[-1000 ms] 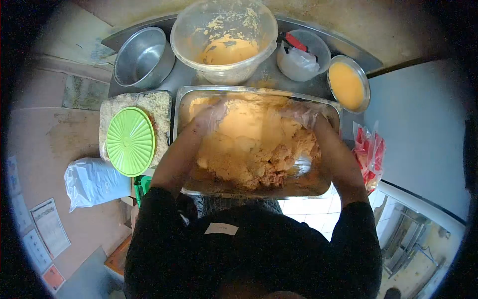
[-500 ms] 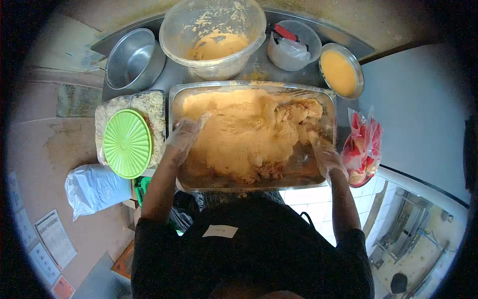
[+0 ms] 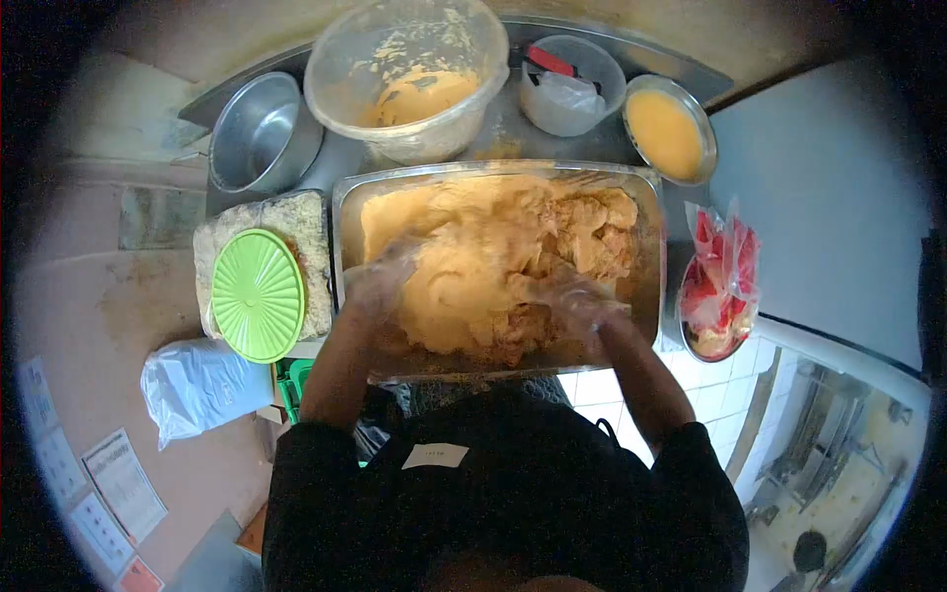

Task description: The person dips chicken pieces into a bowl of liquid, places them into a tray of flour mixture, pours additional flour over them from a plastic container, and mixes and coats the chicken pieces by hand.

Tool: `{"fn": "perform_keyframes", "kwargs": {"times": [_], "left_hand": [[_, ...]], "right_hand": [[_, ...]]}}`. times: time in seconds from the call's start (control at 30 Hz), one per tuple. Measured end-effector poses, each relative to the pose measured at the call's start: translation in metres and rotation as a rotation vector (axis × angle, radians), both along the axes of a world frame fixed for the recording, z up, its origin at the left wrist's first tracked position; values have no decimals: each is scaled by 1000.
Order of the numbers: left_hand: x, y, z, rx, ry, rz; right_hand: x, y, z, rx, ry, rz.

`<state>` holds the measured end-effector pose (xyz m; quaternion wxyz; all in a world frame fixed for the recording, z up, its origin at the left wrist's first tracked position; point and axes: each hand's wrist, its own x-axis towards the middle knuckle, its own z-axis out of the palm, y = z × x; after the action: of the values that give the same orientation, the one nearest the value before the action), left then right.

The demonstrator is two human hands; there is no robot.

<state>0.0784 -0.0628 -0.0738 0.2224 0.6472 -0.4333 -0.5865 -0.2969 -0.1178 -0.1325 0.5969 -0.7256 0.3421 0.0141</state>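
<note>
A large metal tray point(image 3: 350, 345) holds orange-yellow powder point(image 3: 454, 286) with coated, lumpy pieces point(image 3: 597, 232) towards its right side. My left hand point(image 3: 385, 281), in a clear plastic glove, touches the powder at the left part of the tray; its fingers are smeared by motion. My right hand point(image 3: 572, 296), also gloved, is among the powder and the lumpy pieces right of centre. Its fingers are blurred and partly covered, so what they hold, if anything, is hidden.
Behind the tray stand a metal pot point(image 3: 264, 138), a powder-smeared tub point(image 3: 404, 133), a small tub with a red-handled item point(image 3: 567, 104) and a bowl of orange liquid point(image 3: 666, 133). A green lid point(image 3: 258, 296) lies left; red-marked plastic bags point(image 3: 720, 281) sit right.
Both hands went out to the tray's sides, then came back inward over the powder. The lumpy pieces at the right lie more exposed than a second ago. The camera view has shifted slightly.
</note>
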Motion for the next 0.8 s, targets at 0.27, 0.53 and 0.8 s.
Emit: {"fn": "perform_keyframes", "kwargs": {"times": [0.27,0.53,0.8], "left_hand": [[20,-23,5,217,-234,249],[15,-41,-85,177,-97,275],[-1,-40,-71,79,34,294]], "right_hand": [[-32,-60,97,-1015,538,41],[36,-107,63,74,-63,-572],[87,-140,62,575,45,-321]]}}
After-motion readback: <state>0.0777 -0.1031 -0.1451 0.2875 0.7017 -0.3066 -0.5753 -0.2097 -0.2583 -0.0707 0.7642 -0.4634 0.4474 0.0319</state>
